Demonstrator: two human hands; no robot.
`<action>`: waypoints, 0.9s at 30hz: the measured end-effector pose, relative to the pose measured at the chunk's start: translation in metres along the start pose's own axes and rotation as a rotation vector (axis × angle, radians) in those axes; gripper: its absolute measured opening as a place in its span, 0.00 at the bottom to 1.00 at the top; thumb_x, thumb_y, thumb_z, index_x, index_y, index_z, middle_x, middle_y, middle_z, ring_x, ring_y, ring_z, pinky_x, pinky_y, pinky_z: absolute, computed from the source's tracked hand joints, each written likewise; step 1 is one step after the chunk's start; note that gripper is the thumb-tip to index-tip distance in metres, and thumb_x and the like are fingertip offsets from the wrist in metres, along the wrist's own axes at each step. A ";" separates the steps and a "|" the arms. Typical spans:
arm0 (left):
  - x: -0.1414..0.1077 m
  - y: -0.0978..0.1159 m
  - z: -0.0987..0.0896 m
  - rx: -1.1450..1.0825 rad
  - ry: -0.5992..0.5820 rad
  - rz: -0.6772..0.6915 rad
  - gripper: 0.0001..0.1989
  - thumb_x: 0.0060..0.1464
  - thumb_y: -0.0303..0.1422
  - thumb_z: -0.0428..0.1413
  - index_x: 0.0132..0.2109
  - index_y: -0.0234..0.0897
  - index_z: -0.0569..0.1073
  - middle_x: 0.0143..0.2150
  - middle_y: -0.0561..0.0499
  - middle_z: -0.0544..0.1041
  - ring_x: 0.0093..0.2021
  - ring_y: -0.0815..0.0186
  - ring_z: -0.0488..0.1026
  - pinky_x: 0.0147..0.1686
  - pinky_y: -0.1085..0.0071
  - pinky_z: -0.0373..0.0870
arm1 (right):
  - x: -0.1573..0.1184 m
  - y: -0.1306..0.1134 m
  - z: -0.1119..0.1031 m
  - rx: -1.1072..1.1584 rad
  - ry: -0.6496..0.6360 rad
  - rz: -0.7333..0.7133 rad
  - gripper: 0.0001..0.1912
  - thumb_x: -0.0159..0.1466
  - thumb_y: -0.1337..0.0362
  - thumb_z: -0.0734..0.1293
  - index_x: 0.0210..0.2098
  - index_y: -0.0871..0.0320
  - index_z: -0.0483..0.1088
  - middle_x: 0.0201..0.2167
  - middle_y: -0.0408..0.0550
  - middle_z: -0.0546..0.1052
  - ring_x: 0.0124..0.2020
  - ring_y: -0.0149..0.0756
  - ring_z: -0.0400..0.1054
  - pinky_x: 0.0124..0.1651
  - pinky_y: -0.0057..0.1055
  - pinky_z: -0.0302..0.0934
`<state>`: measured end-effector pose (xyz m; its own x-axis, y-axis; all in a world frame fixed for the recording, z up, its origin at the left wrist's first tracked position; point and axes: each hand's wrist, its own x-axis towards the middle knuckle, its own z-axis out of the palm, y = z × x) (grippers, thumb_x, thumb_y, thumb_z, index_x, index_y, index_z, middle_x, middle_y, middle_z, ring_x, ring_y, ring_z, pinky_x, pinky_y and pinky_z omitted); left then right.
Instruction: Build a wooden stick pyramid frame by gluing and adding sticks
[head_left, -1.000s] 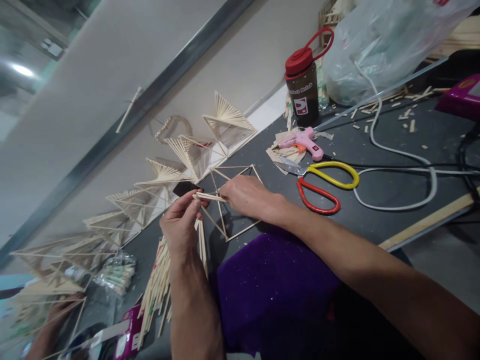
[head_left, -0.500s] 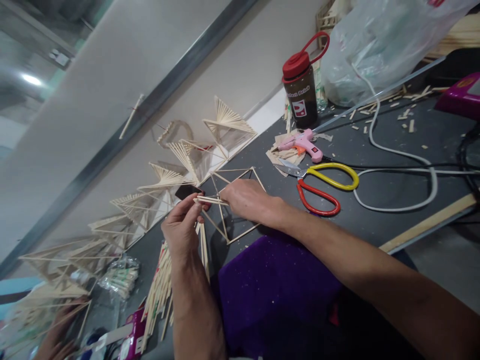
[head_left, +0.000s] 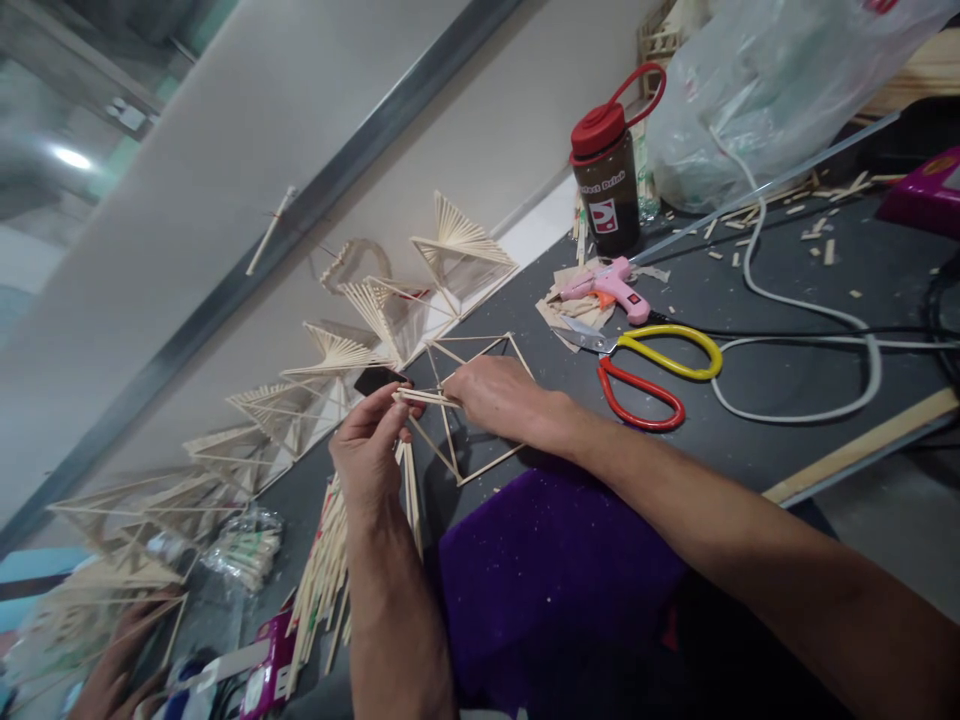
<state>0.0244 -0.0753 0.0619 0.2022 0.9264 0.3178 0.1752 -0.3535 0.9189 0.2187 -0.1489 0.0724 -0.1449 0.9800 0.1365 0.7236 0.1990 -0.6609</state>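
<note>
My left hand (head_left: 371,435) pinches the left end of a few short wooden sticks (head_left: 427,397), fingers closed on them. The fist of my right hand (head_left: 491,393) is closed around their other end. Beneath and around my right hand, a thin stick frame (head_left: 491,464) stands on the dark table (head_left: 787,385). A dark flat object (head_left: 377,380) lies behind my left fingertips. Long loose sticks (head_left: 319,570) are bunched left of my left forearm.
Scissors (head_left: 660,375), a pink glue gun (head_left: 619,290) and a lidded bottle (head_left: 606,185) stand or lie to the right, with a white cable (head_left: 810,312). Fan-shaped stick models (head_left: 457,245) line the wall. Another person's hand (head_left: 124,650) is at lower left.
The whole view has shifted slightly, so things appear a little further right. Both hands keep nearly the same hold on the sticks.
</note>
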 end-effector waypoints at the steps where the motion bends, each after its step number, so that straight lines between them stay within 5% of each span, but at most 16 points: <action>1: 0.000 0.000 0.000 -0.005 -0.002 -0.001 0.15 0.43 0.31 0.70 0.42 0.39 0.83 0.35 0.49 0.83 0.29 0.69 0.78 0.20 0.80 0.65 | 0.000 0.000 0.000 0.001 0.001 -0.001 0.19 0.66 0.72 0.58 0.46 0.63 0.80 0.39 0.62 0.81 0.41 0.43 0.75 0.35 0.33 0.58; 19: 0.002 -0.003 0.000 0.013 -0.039 0.026 0.13 0.44 0.31 0.68 0.41 0.39 0.83 0.33 0.50 0.81 0.28 0.70 0.75 0.21 0.78 0.64 | 0.000 0.003 0.008 -0.067 0.039 -0.021 0.17 0.65 0.74 0.60 0.42 0.63 0.80 0.37 0.60 0.81 0.39 0.40 0.74 0.34 0.31 0.54; 27: 0.003 -0.006 -0.001 0.033 -0.039 0.029 0.13 0.46 0.36 0.70 0.41 0.40 0.82 0.34 0.50 0.81 0.29 0.67 0.77 0.20 0.76 0.64 | -0.007 0.012 -0.009 -0.037 0.194 -0.056 0.15 0.66 0.71 0.60 0.43 0.60 0.79 0.42 0.54 0.81 0.42 0.37 0.72 0.42 0.30 0.58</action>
<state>0.0232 -0.0705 0.0573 0.2451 0.9101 0.3342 0.2005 -0.3849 0.9009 0.2344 -0.1531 0.0699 -0.0556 0.9477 0.3142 0.7428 0.2496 -0.6213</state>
